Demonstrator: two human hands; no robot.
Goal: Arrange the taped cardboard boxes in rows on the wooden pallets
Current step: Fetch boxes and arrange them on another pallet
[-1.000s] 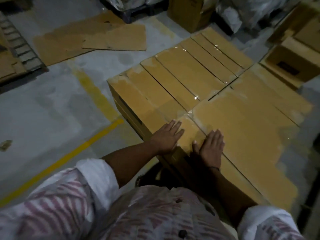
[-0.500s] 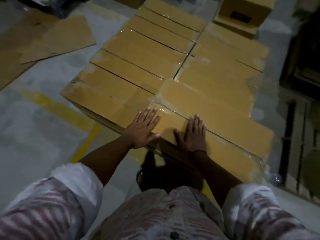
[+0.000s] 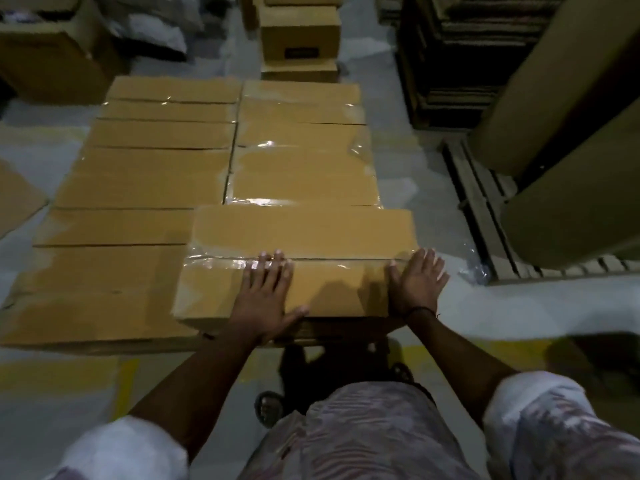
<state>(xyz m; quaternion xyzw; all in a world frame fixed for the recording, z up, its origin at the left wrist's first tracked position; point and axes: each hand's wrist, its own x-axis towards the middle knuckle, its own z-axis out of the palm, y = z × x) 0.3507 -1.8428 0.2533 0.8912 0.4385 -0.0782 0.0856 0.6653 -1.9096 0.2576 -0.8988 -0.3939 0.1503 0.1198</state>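
Over grey concrete floor, your left hand and right hand press flat-fingered on a taped brown cardboard box.

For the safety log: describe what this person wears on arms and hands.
No gloves on left hand or right hand. Thin dark band on the right wrist. Left sleeve and right sleeve: white cuffs, pinkish-striped cloth, forearms bare.

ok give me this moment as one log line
front box: near-right corner of taped boxes | left hand: flat on its top | right hand: flat against its right end | phase: positioning
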